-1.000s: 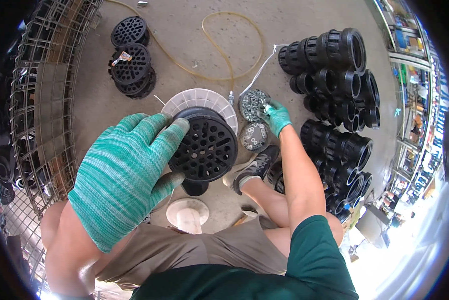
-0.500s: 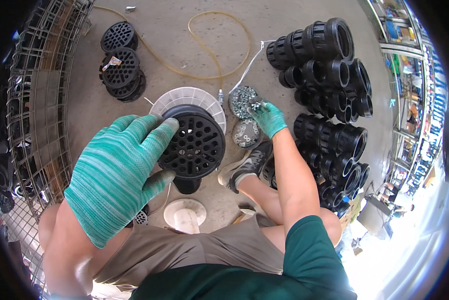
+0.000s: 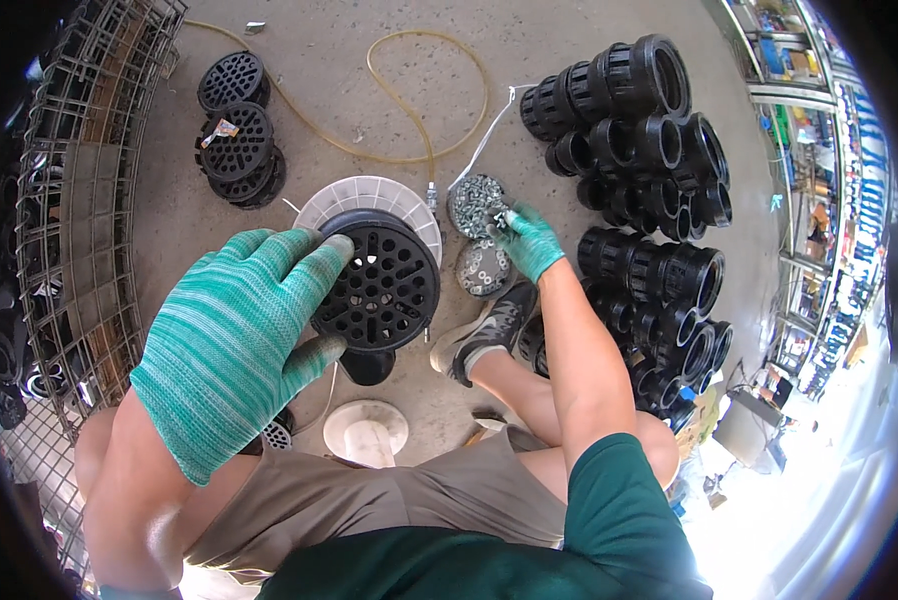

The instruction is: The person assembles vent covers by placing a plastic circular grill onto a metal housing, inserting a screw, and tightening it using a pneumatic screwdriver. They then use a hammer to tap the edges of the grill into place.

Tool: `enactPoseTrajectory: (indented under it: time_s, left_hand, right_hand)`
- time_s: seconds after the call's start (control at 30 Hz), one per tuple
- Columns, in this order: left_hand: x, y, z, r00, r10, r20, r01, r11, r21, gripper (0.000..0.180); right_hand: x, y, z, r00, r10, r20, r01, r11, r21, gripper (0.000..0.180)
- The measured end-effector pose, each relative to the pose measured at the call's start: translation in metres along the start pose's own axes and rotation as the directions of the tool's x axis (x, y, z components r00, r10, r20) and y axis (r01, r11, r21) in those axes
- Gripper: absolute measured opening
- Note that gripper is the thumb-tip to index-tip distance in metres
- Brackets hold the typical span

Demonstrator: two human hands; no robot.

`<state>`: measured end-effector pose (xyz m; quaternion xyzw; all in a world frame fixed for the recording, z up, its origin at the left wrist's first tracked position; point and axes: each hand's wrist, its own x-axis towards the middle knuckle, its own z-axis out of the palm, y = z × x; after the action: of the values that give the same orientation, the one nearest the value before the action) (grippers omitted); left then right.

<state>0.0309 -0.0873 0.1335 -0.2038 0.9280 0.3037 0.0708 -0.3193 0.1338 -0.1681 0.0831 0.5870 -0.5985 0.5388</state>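
My left hand, in a green striped glove, grips the left edge of a round black drain grate full of holes. The grate sits tilted over a black body and a white slotted round stand. My gloved right hand is closed, with a few small metal pieces, seemingly screws, at its fingertips. Just left of it is a round container of small metal screws. Below that, a second round container holds washers.
Black grates are stacked at the far left beside a wire cage. Black pipe fittings are piled on the right. A yellowish hose loops across the floor. A white round pedestal stands near my knees, and my shoe beside the containers.
My right hand has drawn slightly away from the screw container, small metal pieces at its fingertips. My left hand stays on the grate. The whole view has shifted a little.
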Motion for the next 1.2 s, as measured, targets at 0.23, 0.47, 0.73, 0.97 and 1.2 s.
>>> enactPoseTrajectory:
  time_s: [0.23, 0.47, 0.73, 0.97, 1.2]
  left_hand:
    - [-0.003, 0.002, -0.001, 1.0, 0.005, -0.013, -0.005, 1.0, -0.002, 0.076]
    - [-0.006, 0.004, -0.003, 0.999, 0.024, -0.027, -0.024, 1.0, 0.005, 0.075]
    - [-0.007, 0.006, -0.003, 0.999, 0.033, -0.018, -0.034, 0.999, -0.018, 0.073]
    - [-0.009, 0.008, -0.004, 0.998, 0.046, -0.042, -0.046, 0.999, 0.002, 0.073]
    - [-0.007, 0.012, -0.004, 0.997, 0.036, -0.07, -0.042, 0.995, -0.089, 0.064]
  right_hand:
    - [-0.003, -0.004, -0.002, 0.993, 0.078, 0.085, -0.084, 0.994, 0.071, 0.039]
    - [-0.003, -0.001, -0.01, 0.994, 0.057, 0.09, -0.061, 0.997, 0.051, 0.032]
    - [-0.003, 0.002, -0.008, 0.997, 0.034, 0.063, -0.035, 0.999, 0.008, 0.023]
    - [0.004, 0.001, -0.012, 0.991, 0.001, -0.136, -0.013, 0.996, -0.087, 0.024]
    - [-0.018, -0.02, -0.004, 0.965, -0.122, -0.232, 0.056, 0.96, -0.274, 0.025]
